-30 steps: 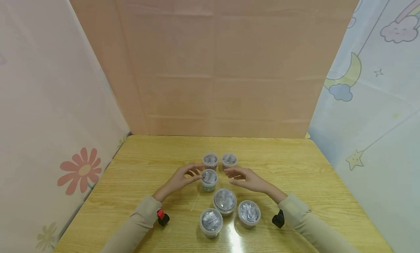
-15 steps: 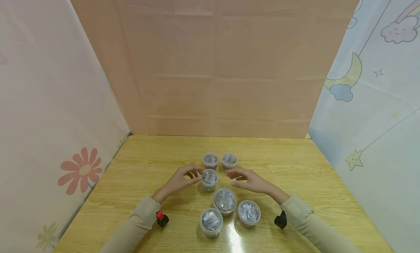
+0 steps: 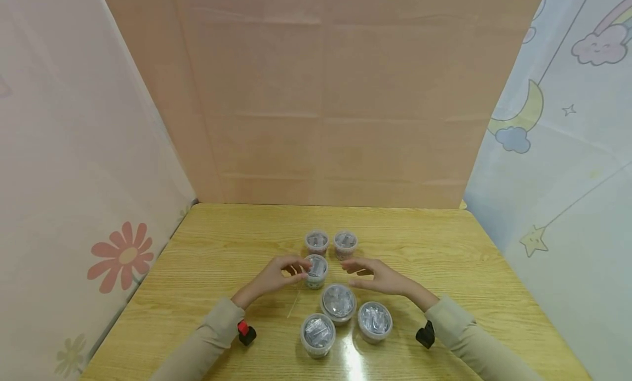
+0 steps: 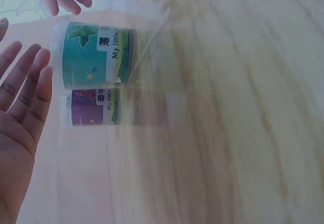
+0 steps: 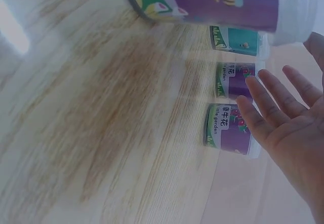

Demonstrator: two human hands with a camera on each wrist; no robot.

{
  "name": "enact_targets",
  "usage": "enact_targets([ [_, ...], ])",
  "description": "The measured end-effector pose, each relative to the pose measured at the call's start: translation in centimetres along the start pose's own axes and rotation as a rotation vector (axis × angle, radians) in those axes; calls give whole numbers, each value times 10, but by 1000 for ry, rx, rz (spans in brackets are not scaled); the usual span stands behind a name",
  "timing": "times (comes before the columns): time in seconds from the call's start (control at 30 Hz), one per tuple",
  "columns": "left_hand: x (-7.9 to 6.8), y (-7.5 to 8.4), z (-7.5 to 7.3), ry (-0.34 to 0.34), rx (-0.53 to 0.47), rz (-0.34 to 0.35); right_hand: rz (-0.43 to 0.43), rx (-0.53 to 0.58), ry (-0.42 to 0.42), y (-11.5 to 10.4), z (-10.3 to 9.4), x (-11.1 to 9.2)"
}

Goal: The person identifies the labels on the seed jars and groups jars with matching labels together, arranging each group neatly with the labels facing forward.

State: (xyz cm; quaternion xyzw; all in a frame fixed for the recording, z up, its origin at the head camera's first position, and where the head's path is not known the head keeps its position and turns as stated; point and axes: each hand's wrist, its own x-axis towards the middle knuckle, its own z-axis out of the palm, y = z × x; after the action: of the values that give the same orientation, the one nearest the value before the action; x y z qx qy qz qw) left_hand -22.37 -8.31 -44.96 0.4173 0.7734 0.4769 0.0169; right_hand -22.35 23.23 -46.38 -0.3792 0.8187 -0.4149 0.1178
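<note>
In the head view, my left hand [image 3: 277,275] hovers at the left of a teal-labelled lidded cup [image 3: 316,276], fingertips overlapping its lid edge. The left wrist view shows those fingers [image 4: 42,84] relaxed and just apart from the teal cup [image 4: 83,57]. On the cup's other side is my right hand [image 3: 379,276], fingers loosely bent and holding nothing. In the right wrist view, its fingers [image 5: 255,117] spread near two purple-labelled cups [image 5: 235,79] [image 5: 230,127]. Behind the teal cup stand a back left cup [image 3: 317,241] and a back right cup [image 3: 345,241].
Closer to the body are a middle cup [image 3: 338,302], a front left cup [image 3: 318,336] and a front right cup [image 3: 374,321], each with a grey packet under its lid. A thin pale stick [image 3: 293,304] lies on the wooden table [image 3: 222,249]. Fabric walls surround it.
Both hands have shifted slightly toward the body and a little to the right. The left fingertips now overlap the teal cup's lid more. The cups have stayed in place.
</note>
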Motion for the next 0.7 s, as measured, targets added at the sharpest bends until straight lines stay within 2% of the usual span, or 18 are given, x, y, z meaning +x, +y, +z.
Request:
enact_targets([
  [0.37, -1, 3, 8, -44, -25, -10, -11, -3, -29, 2, 1, -3],
  [0.53, -3, -14, 17, -23, -3, -14, -8, -5, -50, 1, 2, -5],
  [0.7, -4, -28, 22, -43, -11, -1, -24, 3, -63, 0, 3, -6],
])
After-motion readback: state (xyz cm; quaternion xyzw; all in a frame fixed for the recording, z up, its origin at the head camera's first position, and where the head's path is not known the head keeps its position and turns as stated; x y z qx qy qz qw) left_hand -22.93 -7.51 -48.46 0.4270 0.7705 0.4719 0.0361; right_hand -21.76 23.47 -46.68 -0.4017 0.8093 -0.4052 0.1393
